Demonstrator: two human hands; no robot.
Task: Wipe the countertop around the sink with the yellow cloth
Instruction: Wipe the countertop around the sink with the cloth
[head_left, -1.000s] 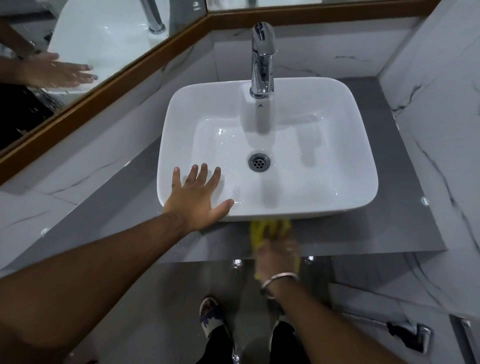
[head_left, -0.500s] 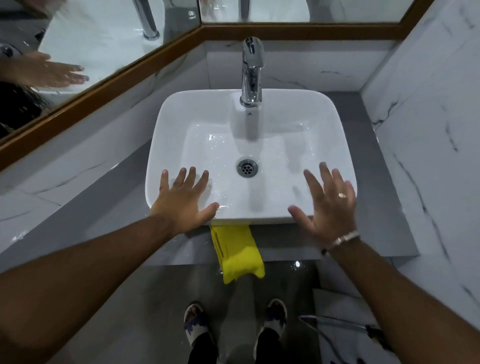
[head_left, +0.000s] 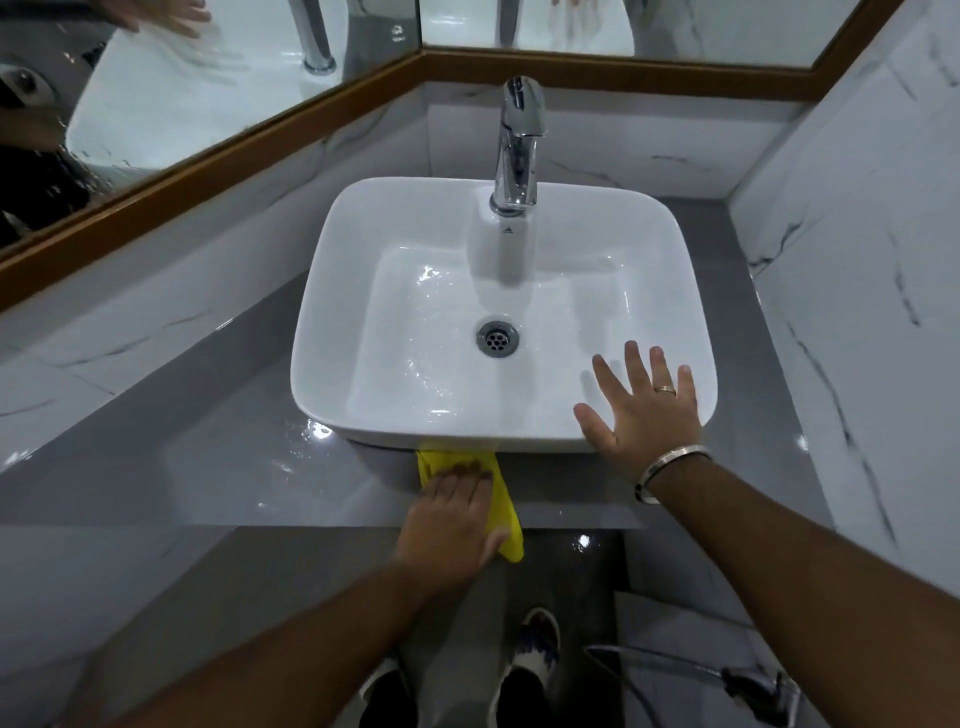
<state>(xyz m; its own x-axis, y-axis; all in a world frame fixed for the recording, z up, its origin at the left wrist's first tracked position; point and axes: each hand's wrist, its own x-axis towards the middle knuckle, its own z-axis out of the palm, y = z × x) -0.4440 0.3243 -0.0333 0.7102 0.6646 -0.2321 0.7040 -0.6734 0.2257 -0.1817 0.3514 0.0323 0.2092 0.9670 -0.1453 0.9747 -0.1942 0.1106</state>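
One folded yellow cloth (head_left: 506, 512) was pressed flat onto the grey countertop (head_left: 218, 467) under the sink's (head_left: 691, 312) front edge by the left hand (head_left: 449, 519), while the right hand (head_left: 644, 410) was spread on the rim.

White marble-veined wall tiles (head_left: 852, 218); wood-framed mirror (head_left: 171, 104) along back and left walls; glossy grey floor (head_left: 571, 582); bright reflected glare.

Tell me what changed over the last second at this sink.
The yellow cloth changed hands: the right hand let it go and moved up onto the sink's front right rim; the left hand left the rim and now presses flat on the cloth. The cloth stays on the countertop edge.
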